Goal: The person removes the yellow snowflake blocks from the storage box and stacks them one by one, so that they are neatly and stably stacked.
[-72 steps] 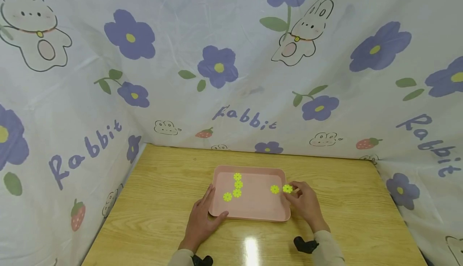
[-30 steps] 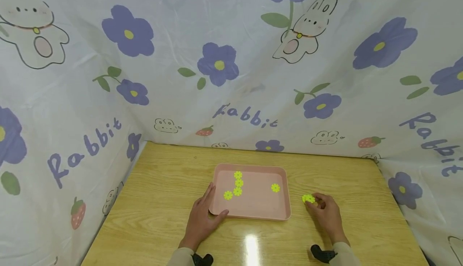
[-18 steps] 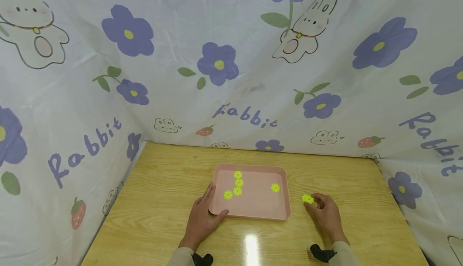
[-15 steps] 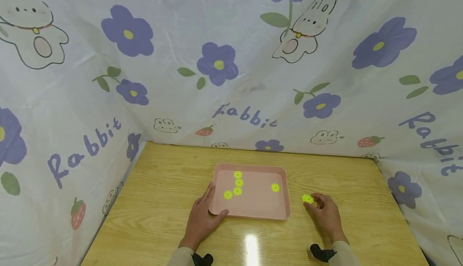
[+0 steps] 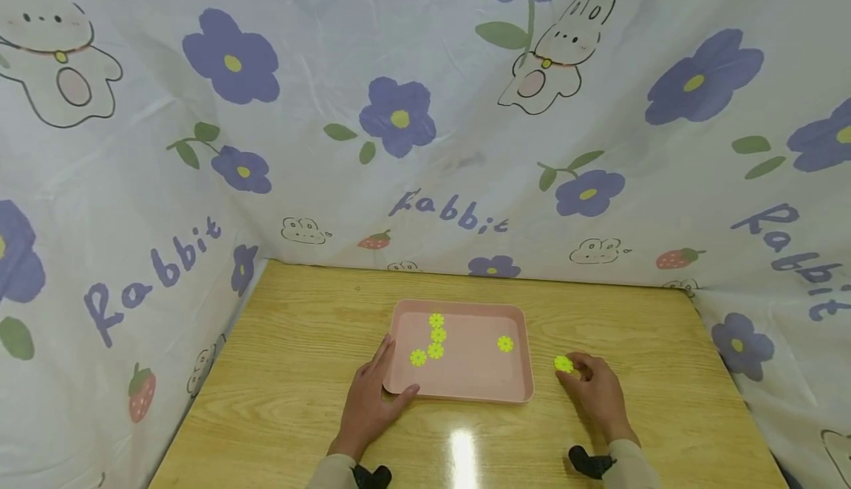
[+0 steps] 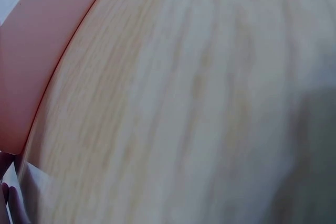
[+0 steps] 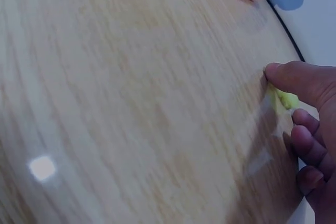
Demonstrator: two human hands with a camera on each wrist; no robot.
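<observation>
A pink tray (image 5: 465, 388) lies on the wooden table with several yellow-green flower-shaped pieces in it. Four-piece counting aside, a cluster of flower pieces (image 5: 436, 335) sits on its left side, and a single flower piece (image 5: 505, 344) lies near its right wall. My left hand (image 5: 369, 399) rests at the tray's front left corner, fingers straight along the left wall and thumb at the front rim. Right of the tray, my right hand (image 5: 595, 391) pinches a yellow-green flower piece (image 5: 563, 363) between thumb and fingers, close over the table; the right wrist view shows it (image 7: 286, 99) partly hidden.
The wooden table (image 5: 299, 341) carries the tray. A white cloth (image 5: 452, 164) printed with rabbits and purple flowers hangs behind it and at both sides. A bright reflection shows on the table's front part. Black wrist devices (image 5: 590, 462) sit at the sleeves.
My right hand has moved from the tray's right rim to the table on the right, with the flower piece. Two flower shapes showed at its fingertips; now they look like one. My left hand stays.
</observation>
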